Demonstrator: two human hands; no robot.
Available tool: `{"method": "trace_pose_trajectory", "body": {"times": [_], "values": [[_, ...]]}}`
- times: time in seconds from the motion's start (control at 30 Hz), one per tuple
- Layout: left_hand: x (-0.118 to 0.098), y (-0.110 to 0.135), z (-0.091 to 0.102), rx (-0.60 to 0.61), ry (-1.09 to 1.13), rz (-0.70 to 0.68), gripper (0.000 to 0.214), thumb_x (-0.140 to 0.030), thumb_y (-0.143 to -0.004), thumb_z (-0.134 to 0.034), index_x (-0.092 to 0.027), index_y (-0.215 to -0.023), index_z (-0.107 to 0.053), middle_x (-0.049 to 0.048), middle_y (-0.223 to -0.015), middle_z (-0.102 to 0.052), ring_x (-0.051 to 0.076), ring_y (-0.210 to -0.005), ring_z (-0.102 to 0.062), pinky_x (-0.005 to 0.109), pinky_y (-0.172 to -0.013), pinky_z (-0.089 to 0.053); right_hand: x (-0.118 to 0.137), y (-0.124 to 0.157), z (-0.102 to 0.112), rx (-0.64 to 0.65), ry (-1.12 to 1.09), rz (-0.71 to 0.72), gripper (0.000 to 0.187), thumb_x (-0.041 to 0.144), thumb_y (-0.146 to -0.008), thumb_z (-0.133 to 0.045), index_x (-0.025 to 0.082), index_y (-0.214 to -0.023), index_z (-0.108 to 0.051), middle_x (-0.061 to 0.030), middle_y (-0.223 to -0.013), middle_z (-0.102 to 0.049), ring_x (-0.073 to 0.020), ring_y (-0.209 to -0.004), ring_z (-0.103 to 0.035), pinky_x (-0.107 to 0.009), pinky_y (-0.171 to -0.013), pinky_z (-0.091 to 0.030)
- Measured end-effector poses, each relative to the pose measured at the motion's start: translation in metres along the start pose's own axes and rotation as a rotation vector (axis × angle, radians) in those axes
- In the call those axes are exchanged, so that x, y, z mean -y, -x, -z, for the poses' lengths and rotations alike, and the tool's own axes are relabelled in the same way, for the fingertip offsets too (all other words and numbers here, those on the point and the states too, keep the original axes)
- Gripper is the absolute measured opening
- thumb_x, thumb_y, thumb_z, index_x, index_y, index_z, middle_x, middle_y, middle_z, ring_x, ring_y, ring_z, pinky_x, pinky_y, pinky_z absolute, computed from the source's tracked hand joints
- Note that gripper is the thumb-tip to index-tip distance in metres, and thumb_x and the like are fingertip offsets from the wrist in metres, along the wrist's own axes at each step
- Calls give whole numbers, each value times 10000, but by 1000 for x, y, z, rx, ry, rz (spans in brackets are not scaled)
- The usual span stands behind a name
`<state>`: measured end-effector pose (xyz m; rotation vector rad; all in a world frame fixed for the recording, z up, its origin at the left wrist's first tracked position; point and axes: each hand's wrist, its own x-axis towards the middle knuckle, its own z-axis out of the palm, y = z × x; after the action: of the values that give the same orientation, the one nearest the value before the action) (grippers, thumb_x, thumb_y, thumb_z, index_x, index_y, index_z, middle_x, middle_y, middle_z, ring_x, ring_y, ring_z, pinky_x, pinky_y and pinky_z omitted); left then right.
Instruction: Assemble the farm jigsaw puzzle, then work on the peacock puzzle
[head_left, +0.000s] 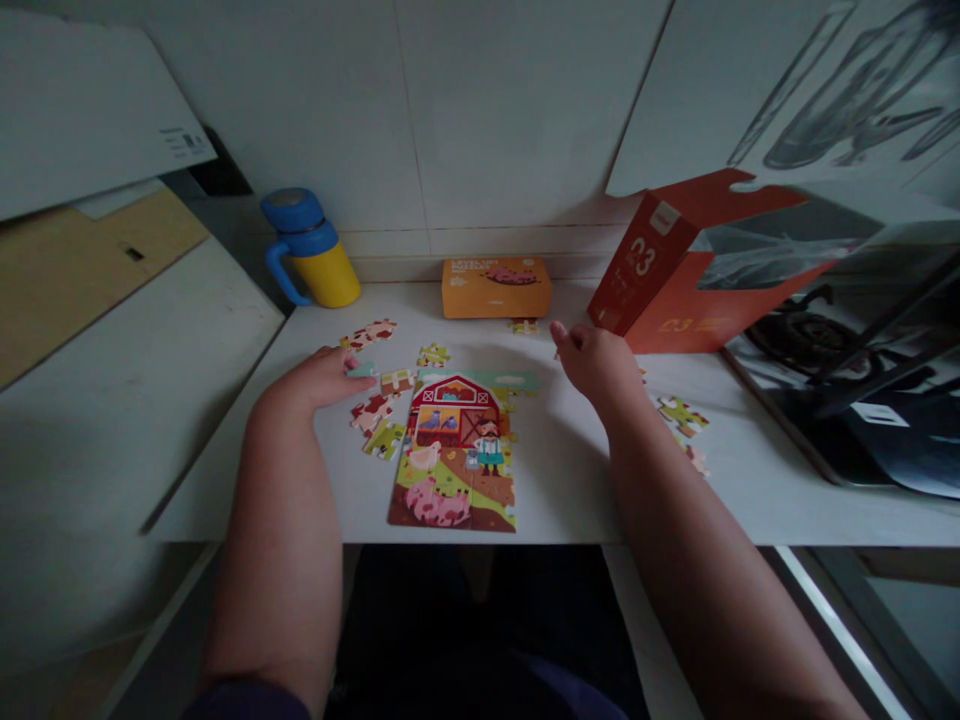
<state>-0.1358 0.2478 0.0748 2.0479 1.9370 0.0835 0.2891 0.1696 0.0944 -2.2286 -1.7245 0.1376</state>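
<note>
Both hands are well apart over the counter, the partly joined jigsaw puzzle lying flat between them.
The puzzle looks like light, stiff card, likely to slide easily and come apart at the seams if lifted by one corner; pressing flat or sliding it from both side edges seems safest, and loose pieces are best pinched by their edges, sparing the tabs. The left hand has its fingers at a pale piece, though whether they grip it I cannot tell. The right hand is curled, its palm hidden, so anything inside is unclear; its forearm partly covers the right-hand pieces.
</note>
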Motion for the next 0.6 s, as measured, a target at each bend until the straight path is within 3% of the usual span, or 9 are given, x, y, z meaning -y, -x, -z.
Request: {"method": "trace_pose_trajectory", "body": {"times": [0.17, 0.33, 0.43, 0.5, 0.6], "values": [[-1, 3, 5, -52, 125, 8, 543, -661, -599, -828, -235, -889, -657, 16, -792, -707, 240, -740, -659, 297, -607, -431, 6, 3, -1, 18, -86, 53, 593, 581, -1109, -384, 186, -921, -785, -166, -951, -813, -279, -882, -744, -318, -692, -410], [-22, 12, 11, -65, 568, 106, 535, -570, -669, -839, -219, -1024, -649, -12, -742, -670, 163, -587, -550, 273, -538, -357, 11, 5, -9, 21, -142, 167, 546, 567, -1096, -424, 199, -866, -755, -124, -887, -797, -232, -799, -705, -304, -674, -378], [-48, 18, 7, -78, 809, -69, 512, -508, -675, -887, -197, -1004, -646, 1, -789, -691, 131, -599, -547, 268, -576, -422, 14, 9, -12, 64, -246, 277, 497, 557, -1079, -473, 194, -876, -744, -87, -831, -772, -196, -737, -665, -291, -663, -372], [-71, 22, -2, -53, 907, -219, 459, -466, -705, -882, -185, -988, -655, 8, -801, -691, 130, -637, -577, 271, -615, -469, 18, 13, -12, 143, -364, 370, 436, 559, -1056, -532, 192, -997, -759, -67, -873, -777, -173, -727, -653, -273, -669, -394], [-106, 29, -23, 114, 912, -370, 343, -415, -810, -813, -189, -1032, -681, 15, -797, -704, 141, -662, -621, 271, -614, -483, 25, 20, -15, 300, -559, 510, 445, 551, -1011, -627, 209, -1282, -714, -64, -1051, -795, -148, -749, -658, -252, -704, -445]]}}
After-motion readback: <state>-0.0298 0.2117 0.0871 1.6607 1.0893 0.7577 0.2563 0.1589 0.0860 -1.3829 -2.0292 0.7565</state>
